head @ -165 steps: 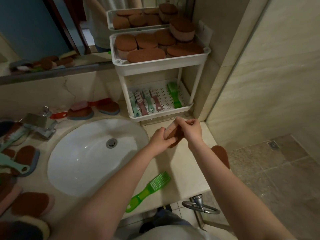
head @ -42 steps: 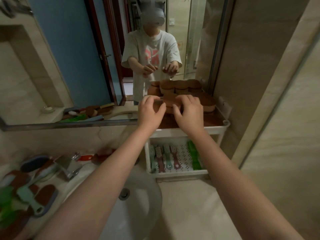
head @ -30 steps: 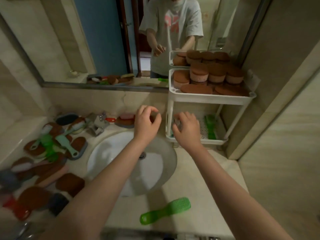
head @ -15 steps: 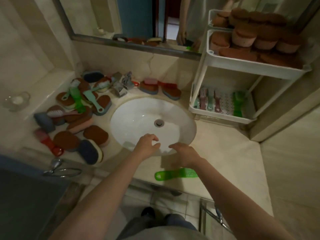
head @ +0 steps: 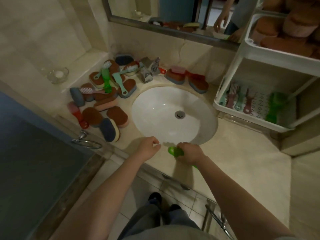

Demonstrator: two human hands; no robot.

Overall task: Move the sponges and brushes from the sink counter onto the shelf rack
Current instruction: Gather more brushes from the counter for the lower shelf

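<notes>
1. Head-cam view, looking down at a bathroom counter [head: 242, 153] w/ a round white sink [head: 161, 110] set in the middle.
2. Right hand [head: 189, 154]: fingers curled round a bright green brush [head: 175, 151] at the counter's front edge, just in front of the sink rim. One rounded end of the brush sticks out left of the fist, and a sliver of green shows by the wrist. Can't tell if the brush is lifted or resting on the counter.
3. Left hand [head: 149, 148]: just beside the right, not touching the brush. Fingers loosely curled, thumb near forefinger, holding nothing.
4. Left of sink: a messy pile [head: 107, 90] of sponges & brushes, overlapping. It has brown-topped and blue sponges, plus green, teal, pink & red brushes.
5. Behind sink: chrome tap [head: 150, 70]. To its right are two brown-topped sponges [head: 174, 77], side by side.
6. Right of sink: white shelf rack [head: 270, 53] standing on the counter.
   - Top tier is packed w/ stacked brown sponges [head: 280, 43].
   - Lower tier holds small teal & pink brushes [head: 239, 101] in a row, and a 2nd green brush [head: 275, 108] a little apart from them.
7. Mirror [head: 180, 11] along the back wall.
8. Glass dish [head: 58, 75] on a ledge at far left.
9. Chrome towel ring [head: 86, 143] below the counter edge, left.
</notes>
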